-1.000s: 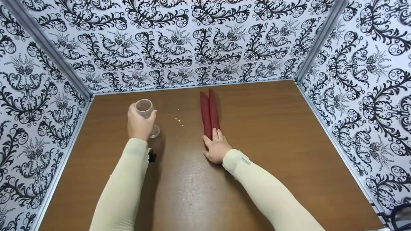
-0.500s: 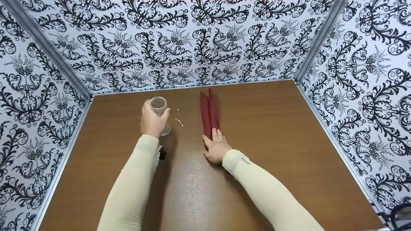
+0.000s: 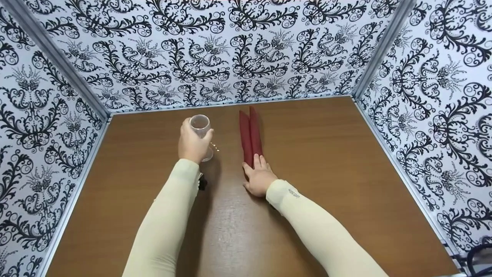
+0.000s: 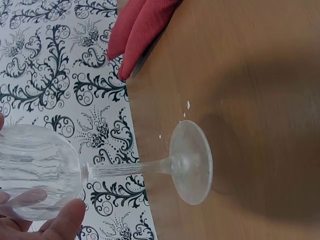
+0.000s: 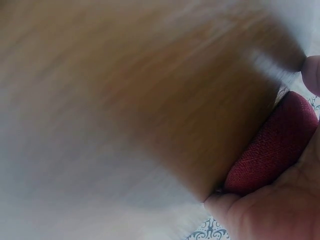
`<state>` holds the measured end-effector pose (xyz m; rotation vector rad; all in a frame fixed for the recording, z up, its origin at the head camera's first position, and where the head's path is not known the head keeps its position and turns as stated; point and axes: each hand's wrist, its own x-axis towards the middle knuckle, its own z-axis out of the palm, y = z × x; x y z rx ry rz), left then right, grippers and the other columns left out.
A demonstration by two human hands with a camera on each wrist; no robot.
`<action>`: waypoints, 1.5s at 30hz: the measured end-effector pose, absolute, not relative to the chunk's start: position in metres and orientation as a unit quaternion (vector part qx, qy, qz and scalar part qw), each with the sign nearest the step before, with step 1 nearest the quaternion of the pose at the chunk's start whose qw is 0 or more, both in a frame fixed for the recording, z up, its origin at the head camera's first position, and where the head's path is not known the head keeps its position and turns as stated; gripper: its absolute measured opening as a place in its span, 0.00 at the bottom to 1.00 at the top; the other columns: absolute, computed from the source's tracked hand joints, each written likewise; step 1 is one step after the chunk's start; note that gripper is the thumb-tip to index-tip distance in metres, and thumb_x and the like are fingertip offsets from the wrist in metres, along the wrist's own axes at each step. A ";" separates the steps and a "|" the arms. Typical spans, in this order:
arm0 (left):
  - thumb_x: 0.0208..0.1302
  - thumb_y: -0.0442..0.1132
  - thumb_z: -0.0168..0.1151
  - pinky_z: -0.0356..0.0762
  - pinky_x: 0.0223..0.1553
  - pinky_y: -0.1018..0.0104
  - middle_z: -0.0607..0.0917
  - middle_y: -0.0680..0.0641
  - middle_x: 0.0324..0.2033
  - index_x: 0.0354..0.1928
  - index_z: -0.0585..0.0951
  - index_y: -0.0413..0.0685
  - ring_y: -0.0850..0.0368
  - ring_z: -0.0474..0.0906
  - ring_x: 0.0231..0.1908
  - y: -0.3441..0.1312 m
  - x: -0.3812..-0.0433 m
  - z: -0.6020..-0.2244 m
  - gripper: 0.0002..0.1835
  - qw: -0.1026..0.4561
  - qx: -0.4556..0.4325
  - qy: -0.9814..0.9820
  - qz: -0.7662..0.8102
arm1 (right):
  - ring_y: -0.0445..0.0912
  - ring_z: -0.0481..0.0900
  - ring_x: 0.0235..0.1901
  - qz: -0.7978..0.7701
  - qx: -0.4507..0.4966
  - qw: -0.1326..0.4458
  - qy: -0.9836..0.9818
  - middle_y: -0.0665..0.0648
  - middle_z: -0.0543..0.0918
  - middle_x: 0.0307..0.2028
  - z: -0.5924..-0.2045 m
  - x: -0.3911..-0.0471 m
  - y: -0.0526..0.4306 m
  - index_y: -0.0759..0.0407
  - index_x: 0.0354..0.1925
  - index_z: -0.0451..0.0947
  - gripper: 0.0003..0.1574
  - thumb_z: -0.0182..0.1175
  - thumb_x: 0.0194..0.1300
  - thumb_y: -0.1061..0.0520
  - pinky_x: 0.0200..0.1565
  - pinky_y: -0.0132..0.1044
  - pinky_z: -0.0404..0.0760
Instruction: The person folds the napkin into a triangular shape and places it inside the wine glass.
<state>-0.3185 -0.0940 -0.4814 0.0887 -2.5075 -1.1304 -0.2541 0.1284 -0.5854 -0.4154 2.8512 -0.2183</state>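
My left hand (image 3: 193,142) grips a clear stemmed wine glass (image 3: 200,122) by its bowl, thumb and fingers round it. The left wrist view shows the stem and the round foot (image 4: 192,162) of the glass, which overlaps the wooden tabletop. A dark red cloth napkin (image 3: 250,132), folded into two long pointed strips, lies to the right of the glass, tips toward the back wall. On its near end rests my right hand (image 3: 261,179), fingers spread and mostly straight. In the right wrist view the napkin's rounded red end (image 5: 272,150) shows beside the palm.
Several small white crumbs (image 3: 216,147) lie on the wooden table (image 3: 326,154), just right of the glass. Patterned black-and-white wall panels (image 3: 215,57) enclose the back and both sides. A dark looped object (image 3: 474,257) shows at the lower right edge.
The left hand has moved right with the wine glass, toward the napkin, and now partly covers the crumbs. My right hand and the napkin have stayed in place.
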 end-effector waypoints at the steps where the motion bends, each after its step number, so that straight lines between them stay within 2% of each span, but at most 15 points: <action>1: 0.48 0.55 0.68 0.72 0.51 0.53 0.73 0.44 0.53 0.61 0.64 0.49 0.48 0.75 0.50 -0.093 -0.319 -0.481 0.39 0.192 0.031 -0.894 -0.404 | 0.64 0.32 0.70 -0.075 -0.143 0.125 0.979 0.71 0.35 0.71 -0.585 -0.254 0.128 0.43 0.72 0.46 0.47 0.51 0.61 0.34 0.68 0.56 0.47; 26: 0.50 0.53 0.68 0.71 0.53 0.54 0.72 0.44 0.55 0.63 0.61 0.48 0.48 0.74 0.52 -0.076 -0.324 -0.491 0.40 0.147 0.019 -0.898 -0.414 | 0.63 0.34 0.71 -0.082 -0.138 0.126 0.979 0.70 0.36 0.71 -0.576 -0.249 0.127 0.42 0.72 0.47 0.45 0.50 0.62 0.35 0.68 0.55 0.47; 45: 0.51 0.53 0.67 0.71 0.54 0.55 0.71 0.43 0.56 0.63 0.61 0.48 0.48 0.74 0.52 -0.072 -0.324 -0.490 0.40 0.135 0.018 -0.900 -0.414 | 0.64 0.35 0.71 -0.083 -0.138 0.114 0.980 0.70 0.37 0.71 -0.577 -0.248 0.127 0.43 0.72 0.49 0.45 0.51 0.61 0.36 0.68 0.54 0.47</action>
